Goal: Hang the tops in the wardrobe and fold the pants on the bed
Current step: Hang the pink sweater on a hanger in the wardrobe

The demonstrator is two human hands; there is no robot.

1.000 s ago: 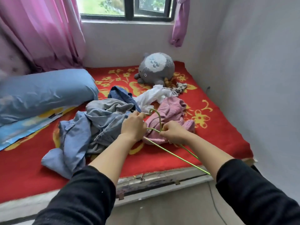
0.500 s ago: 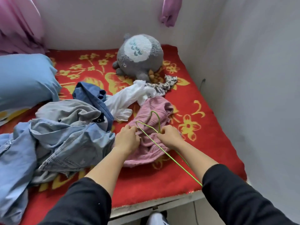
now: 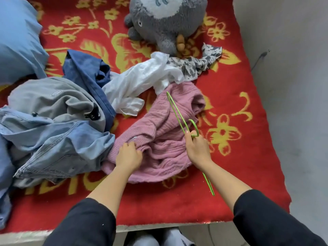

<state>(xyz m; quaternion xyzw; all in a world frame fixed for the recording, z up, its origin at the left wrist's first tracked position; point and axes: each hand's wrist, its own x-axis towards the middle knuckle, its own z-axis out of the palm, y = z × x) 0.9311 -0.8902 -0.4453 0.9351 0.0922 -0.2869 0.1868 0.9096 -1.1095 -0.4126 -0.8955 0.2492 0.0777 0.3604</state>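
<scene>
Looking down through the head camera, I saw the bed [image 3: 177, 206] spread with a red blanket patterned in yellow flowers. A pale grey wall [image 3: 292, 86] ran along its right side. A blue pillow [image 3: 17, 41] lay at the far left, and a grey plush [image 3: 165, 20] sat at the far end.

Clothes were heaped across the left and middle. Pale denim [image 3: 58, 139] was nearest, with a grey garment [image 3: 53, 96] on top of it and a navy garment [image 3: 87, 70] behind. A white shirt [image 3: 142, 79] trailed right toward a patterned cloth [image 3: 195, 64] beside the plush.

The sweater [image 3: 159, 139] lay crumpled on the blanket, right of the denim and touching it. It was pink, cable-knit and bunched into thick folds, with one end tucked under the white shirt.

The left hand [image 3: 128, 155] had its fingers curled into a ribbed edge of the sweater, gripping it. The right hand [image 3: 197, 148] was clenched round a thin green wire hanger [image 3: 175, 110] just below its hook. The hanger was held edge-on above the sweater, one end pointing up the bed and the other running back past the wrist. Black sleeves [image 3: 85, 224] covered both forearms.
</scene>
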